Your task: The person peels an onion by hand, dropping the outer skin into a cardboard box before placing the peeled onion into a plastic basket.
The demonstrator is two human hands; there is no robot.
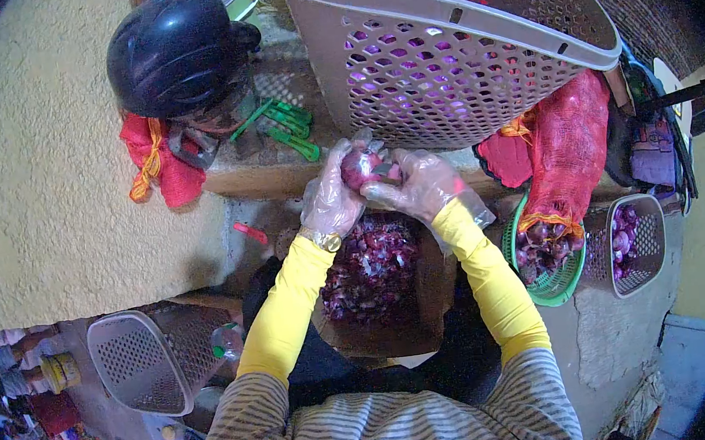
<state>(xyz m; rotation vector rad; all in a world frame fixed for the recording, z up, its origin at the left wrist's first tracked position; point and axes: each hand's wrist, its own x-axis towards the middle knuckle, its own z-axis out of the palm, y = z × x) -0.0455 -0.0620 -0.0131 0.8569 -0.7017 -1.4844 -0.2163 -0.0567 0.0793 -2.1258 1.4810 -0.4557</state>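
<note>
My left hand (337,189), in a clear plastic glove, is closed around a red onion (358,170). Close against it on the right, my gloved right hand (427,183) is closed on what looks like a small knife (385,170). A red bit shows through the glove at its palm; most of the tool is hidden by the fingers. Both hands are above a container (428,297) of loose purple onion skins (370,265) between my knees.
A large perforated basket (340,85) with onions stands ahead. Left of it are a dark helmet (171,55) and a green plastic item (288,124). A red mesh sack (574,139) spills onions into a green basket (559,289). Another basket (133,360) stands at left.
</note>
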